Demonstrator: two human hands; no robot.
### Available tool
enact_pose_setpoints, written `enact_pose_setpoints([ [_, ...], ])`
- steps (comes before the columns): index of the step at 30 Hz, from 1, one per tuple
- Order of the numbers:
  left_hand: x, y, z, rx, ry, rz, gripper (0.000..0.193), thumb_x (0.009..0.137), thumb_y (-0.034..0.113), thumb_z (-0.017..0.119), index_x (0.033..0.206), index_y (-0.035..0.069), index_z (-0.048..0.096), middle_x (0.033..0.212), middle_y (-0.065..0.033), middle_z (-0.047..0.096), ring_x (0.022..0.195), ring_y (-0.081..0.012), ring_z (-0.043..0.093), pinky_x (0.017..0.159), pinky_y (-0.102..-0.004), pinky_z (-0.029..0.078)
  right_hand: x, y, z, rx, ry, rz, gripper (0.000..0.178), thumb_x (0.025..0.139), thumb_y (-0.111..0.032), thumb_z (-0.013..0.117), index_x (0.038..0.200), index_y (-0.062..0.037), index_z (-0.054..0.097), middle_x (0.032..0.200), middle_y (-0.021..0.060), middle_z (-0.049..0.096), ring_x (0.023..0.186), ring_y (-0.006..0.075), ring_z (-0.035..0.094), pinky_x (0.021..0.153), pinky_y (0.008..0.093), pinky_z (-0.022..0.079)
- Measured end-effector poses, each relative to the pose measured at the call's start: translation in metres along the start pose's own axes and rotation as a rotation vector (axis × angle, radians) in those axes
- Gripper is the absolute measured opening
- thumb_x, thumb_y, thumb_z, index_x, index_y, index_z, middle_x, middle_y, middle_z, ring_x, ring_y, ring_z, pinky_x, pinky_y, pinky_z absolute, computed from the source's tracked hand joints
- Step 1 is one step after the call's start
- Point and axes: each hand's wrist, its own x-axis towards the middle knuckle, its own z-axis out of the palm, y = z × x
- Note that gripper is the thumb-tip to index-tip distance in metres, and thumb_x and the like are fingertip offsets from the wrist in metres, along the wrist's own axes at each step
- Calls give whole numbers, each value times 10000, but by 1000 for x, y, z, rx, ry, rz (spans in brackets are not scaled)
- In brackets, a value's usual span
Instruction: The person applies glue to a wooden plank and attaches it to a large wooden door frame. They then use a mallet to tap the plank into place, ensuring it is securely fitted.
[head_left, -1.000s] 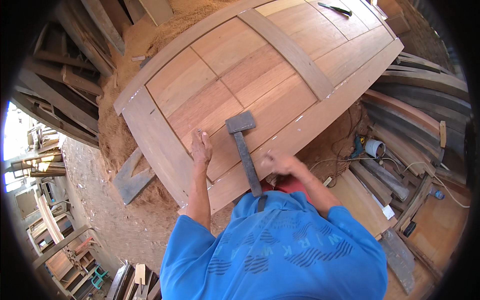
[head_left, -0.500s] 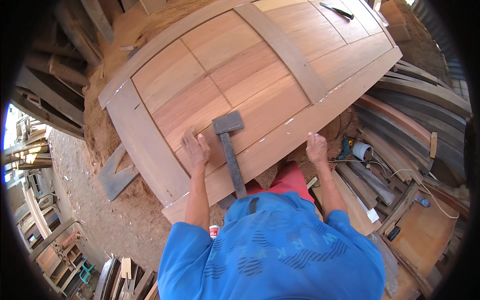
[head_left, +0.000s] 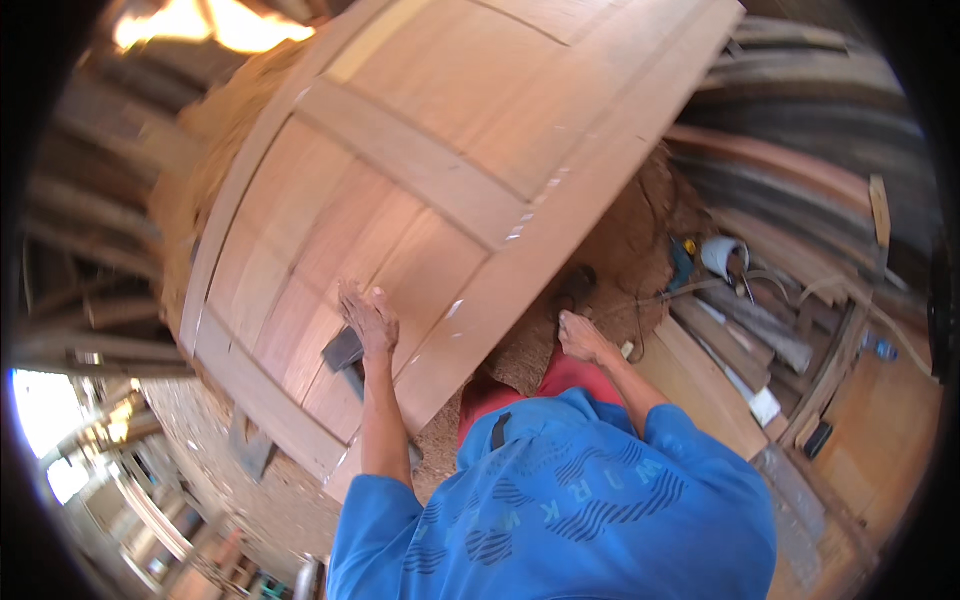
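Observation:
My left hand (head_left: pixel 369 322) lies with its fingers spread on or just above a large panelled wooden door (head_left: pixel 455 262). Beside that wrist rests the dark mallet (head_left: pixel 342 349); my forearm covers part of its handle. My right hand (head_left: pixel 584 336) is off the door's near edge, above my red shorts, its fingers closed. Whether anything small is pinched in them cannot be seen. White marks run along the door's near rail and joints.
Stacked curved planks (head_left: pixel 800 110) fill the right side. Near them are a pale bucket (head_left: pixel 722 257), a power cord (head_left: pixel 640 300) and offcuts. A sawdust heap (head_left: pixel 190 185) lies beyond the door at left, with more timber behind it.
My view has turned, so the door appears swung and shifted left. My left hand has come across beside the mallet's head. My right hand has dropped nearer to my body, still closed.

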Motion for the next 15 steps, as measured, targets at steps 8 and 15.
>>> enact_pose_setpoints([
  [8,25,25,85,408,-55,-118,699,1001,448,379,1432,-99,315,1538,-317,281,1440,-481,231,1183,-556,166,-24,159,-95,63,163,204,208,838,-128,520,788,52,611,791,287,607,857,470,605,760,547,461],
  [15,54,39,77,322,-187,-297,835,984,522,400,1450,-154,251,1541,-364,240,1448,-502,191,1204,-538,135,-10,156,-145,269,333,283,308,922,-213,518,766,44,581,754,281,589,755,448,608,699,504,455],
])
